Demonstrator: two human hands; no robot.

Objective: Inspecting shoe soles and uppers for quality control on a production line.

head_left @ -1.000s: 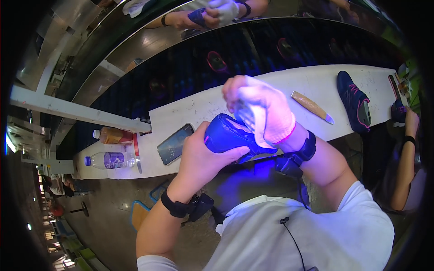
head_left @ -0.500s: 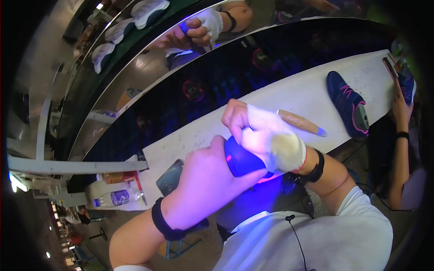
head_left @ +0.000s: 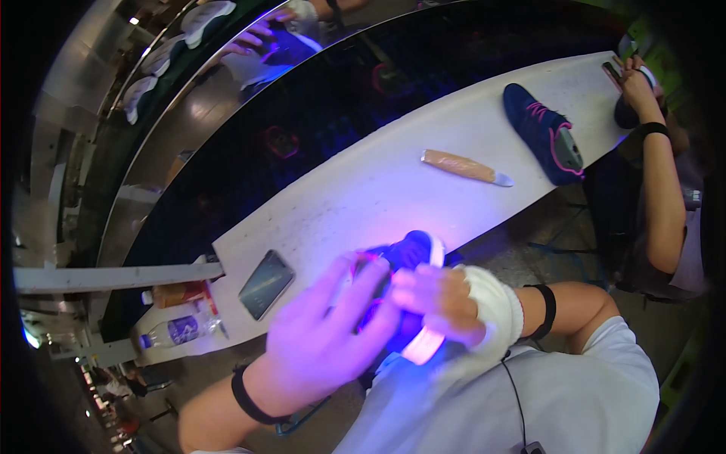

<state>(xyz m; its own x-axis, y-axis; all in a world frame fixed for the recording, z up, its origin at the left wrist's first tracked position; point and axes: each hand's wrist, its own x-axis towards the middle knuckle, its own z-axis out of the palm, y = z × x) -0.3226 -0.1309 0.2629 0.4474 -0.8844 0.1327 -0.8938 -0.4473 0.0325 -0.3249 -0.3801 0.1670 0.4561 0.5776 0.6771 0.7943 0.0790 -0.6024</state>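
Between my hands, above the near edge of the white bench (head_left: 333, 208), a dark blue shoe (head_left: 412, 248) with a white sole and pink trim glows in violet light. My bare left hand (head_left: 321, 325) has its fingers bent over the shoe's opening and heel end. Across the middle of the shoe lies my right hand (head_left: 446, 303), blurred, in a white fingerless glove, gripping it. Much of the shoe is covered by my fingers. Farther off on the bench are a wrapped-handle knife (head_left: 461, 165) and a second blue shoe (head_left: 541, 132) with pink laces.
A phone (head_left: 267, 284) lies at the bench's left end, near a plastic bottle (head_left: 170, 331) on a lower shelf. A dark conveyor (head_left: 302, 144) runs along the far side. At right, a co-worker's arm (head_left: 656, 166) reaches to the bench.
The shoe has turned, so its white sole and pink-trimmed opening show. My left fingers have shifted to its opening, and my right hand has come down nearer my body. The view has shifted.
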